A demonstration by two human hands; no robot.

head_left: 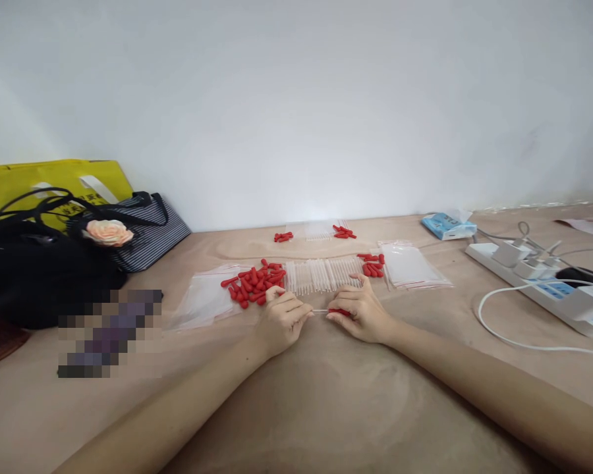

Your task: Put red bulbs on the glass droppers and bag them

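Observation:
Between my two hands a thin clear tube (320, 311) lies level. My left hand (285, 319) pinches its left end. My right hand (356, 311) is closed around a red rubber bulb (338, 311) at the tube's right end. Just beyond my hands is a row of clear thin tubes (321, 275). A pile of red bulbs (251, 284) lies beyond my left hand, and a smaller group of red bulbs (373, 268) is beyond my right hand.
Clear plastic bags lie left (202, 299) and right (415, 265). More bulbs (344, 232) are near the wall. A tissue pack (449, 226) and a power strip (548, 283) with cables are right. Bags (153, 227) and a pixelated object (111, 336) are left.

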